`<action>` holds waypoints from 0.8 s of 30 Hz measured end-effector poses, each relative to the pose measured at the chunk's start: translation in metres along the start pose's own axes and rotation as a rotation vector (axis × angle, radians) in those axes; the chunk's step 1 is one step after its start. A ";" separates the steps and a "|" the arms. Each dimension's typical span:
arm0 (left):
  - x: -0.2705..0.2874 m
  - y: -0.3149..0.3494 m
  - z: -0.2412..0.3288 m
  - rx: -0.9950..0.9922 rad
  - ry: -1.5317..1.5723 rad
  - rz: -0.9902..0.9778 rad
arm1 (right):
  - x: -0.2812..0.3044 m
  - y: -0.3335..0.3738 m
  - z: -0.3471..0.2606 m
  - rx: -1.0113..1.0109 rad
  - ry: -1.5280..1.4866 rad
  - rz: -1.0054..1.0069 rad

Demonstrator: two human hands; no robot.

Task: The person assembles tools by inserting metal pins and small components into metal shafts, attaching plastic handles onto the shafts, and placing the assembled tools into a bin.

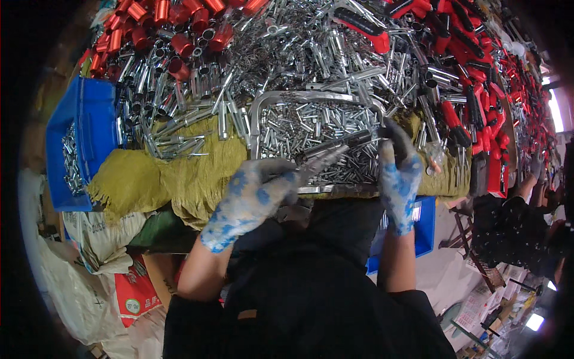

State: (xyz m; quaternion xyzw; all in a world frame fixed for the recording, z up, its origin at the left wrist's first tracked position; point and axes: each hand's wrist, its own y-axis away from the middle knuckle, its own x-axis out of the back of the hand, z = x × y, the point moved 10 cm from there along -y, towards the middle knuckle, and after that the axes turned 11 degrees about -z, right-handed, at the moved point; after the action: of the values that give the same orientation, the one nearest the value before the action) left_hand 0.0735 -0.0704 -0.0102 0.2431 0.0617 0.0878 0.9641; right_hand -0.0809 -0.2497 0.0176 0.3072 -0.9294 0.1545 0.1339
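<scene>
Both my hands wear white gloves with blue blotches and work over a metal tray (258, 128) full of small steel pins (311, 119). My left hand (251, 194) is closed at the tray's front left, its fingertips pinching a slim metal part (323, 166) that is smeared by motion. At the tray's right side, my right hand (399, 176) has its thumb and fingers curled round the end of a metal tube (357, 139). This tube slants down to the left, toward the left fingers. Whether the two parts touch, I cannot tell.
Loose springs and steel tubes (269, 54) pile up behind the tray. Red cylinders (179, 45) lie far left, red-and-black handles (472, 90) right. A blue bin (89, 119) stands left; another blue bin (424, 227) sits below the table edge. A co-worker (520, 221) is at right.
</scene>
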 end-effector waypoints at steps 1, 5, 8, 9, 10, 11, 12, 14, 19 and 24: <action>0.010 0.004 -0.001 0.022 -0.024 0.046 | 0.005 -0.005 -0.001 -0.007 0.255 -0.074; 0.036 0.018 -0.010 -0.053 0.045 0.204 | -0.041 -0.012 -0.014 0.020 0.698 -0.328; 0.041 0.019 -0.016 -0.053 0.015 0.197 | -0.050 -0.020 -0.001 0.070 0.689 -0.457; 0.044 0.021 -0.015 -0.055 0.022 0.207 | -0.051 -0.025 0.001 0.042 0.729 -0.542; 0.043 0.020 -0.015 -0.026 0.002 0.176 | -0.049 -0.031 -0.001 0.053 0.730 -0.551; 0.041 0.020 -0.019 0.008 -0.021 0.148 | -0.055 -0.032 0.004 0.073 0.737 -0.643; 0.044 0.019 -0.022 0.011 -0.014 0.154 | -0.060 -0.033 0.008 0.087 0.749 -0.735; 0.045 0.016 -0.027 -0.035 0.051 0.134 | -0.061 -0.036 0.012 0.137 0.656 -0.757; 0.046 0.018 -0.024 -0.110 0.108 0.117 | -0.022 -0.037 -0.001 -0.018 -0.008 -0.411; 0.037 0.012 -0.011 -0.055 -0.049 0.033 | -0.008 -0.022 0.034 -0.217 -0.713 -0.144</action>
State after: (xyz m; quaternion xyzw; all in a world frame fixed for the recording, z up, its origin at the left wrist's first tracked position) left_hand 0.1062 -0.0478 -0.0165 0.2195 0.0316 0.0996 0.9700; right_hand -0.0664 -0.2750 -0.0112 0.3904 -0.9046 -0.0714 -0.1557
